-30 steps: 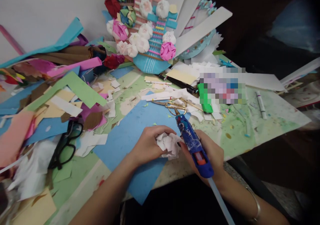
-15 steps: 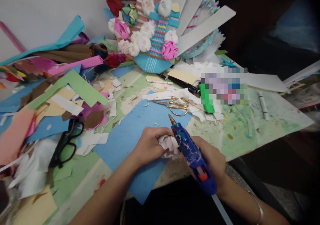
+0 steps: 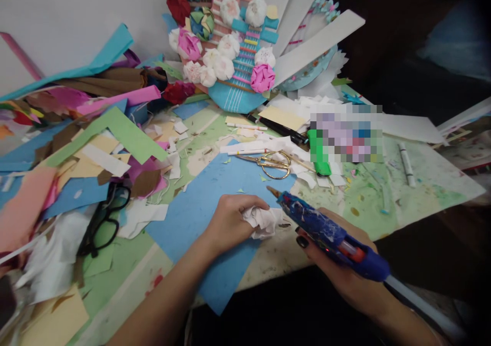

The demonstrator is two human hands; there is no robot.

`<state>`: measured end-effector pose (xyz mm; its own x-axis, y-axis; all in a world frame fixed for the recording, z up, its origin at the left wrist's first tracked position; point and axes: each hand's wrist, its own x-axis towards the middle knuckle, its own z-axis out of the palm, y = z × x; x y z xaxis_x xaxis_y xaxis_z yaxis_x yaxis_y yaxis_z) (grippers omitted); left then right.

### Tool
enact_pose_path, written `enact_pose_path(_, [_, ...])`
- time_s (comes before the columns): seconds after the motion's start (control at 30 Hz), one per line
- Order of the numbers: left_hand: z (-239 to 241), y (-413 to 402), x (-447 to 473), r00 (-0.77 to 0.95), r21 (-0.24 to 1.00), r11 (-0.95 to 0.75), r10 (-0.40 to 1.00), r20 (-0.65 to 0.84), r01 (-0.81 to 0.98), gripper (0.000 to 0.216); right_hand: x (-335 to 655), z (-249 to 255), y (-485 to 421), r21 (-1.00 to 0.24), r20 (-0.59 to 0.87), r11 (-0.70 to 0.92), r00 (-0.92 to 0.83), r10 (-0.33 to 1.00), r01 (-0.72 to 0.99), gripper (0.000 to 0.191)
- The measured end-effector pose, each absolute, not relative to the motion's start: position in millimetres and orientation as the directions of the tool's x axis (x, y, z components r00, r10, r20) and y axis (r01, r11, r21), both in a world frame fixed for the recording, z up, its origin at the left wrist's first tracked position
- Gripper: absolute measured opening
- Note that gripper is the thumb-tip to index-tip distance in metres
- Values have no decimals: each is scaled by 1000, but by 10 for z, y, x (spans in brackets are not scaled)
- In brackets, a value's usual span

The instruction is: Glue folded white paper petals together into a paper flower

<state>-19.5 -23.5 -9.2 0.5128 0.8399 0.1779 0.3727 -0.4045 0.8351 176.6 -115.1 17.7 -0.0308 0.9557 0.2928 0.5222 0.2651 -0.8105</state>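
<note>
My left hand (image 3: 232,223) is closed around a crumpled white paper flower (image 3: 262,221), just above a blue paper sheet (image 3: 180,218). My right hand (image 3: 341,264) grips a blue hot glue gun (image 3: 314,223) with a clear glue stick (image 3: 418,302) running out of its back end. The gun's nozzle points up and left, beyond the paper flower and apart from it. Gold-handled scissors (image 3: 274,165) lie on the blue sheet, a little past the nozzle tip. Part of the flower is hidden by my left fingers.
Paper scraps (image 3: 141,218) and black eyeglasses (image 3: 102,225) crowd the left side. Behind stands a blue guitar-shaped craft (image 3: 238,98) with paper flowers. A green object (image 3: 319,152), black pens (image 3: 282,130) and a white marker (image 3: 406,164) lie to the right, near the table edge.
My right hand with the glue gun has moved right, away from the paper flower, and the gun is tilted flatter. My left hand stays nearly in place, still holding the flower.
</note>
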Motion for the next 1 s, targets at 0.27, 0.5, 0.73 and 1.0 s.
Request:
enact_pose_path(0.27, [-109,-212,-213,516,825,-387,845,139,411,33,1842,196,-1325,-861,6,54,-95,995,506,4])
enact_pose_path(0.5, [-94,-205,-197,478,661,-452,864,158,599,41,1863,225,-1277,-857,39,84,-99,994,509,4])
enact_pose_path(0.73, [-50,-182,-203,476,669,-355,879,2,653,15,1948,223,-1247,-855,-22,40,-114,993,517,11])
enact_pose_path(1.0, [-58,-190,-190,498,690,-438,857,129,576,20,1966,122,-1237,-821,33,86,-104,994,564,8])
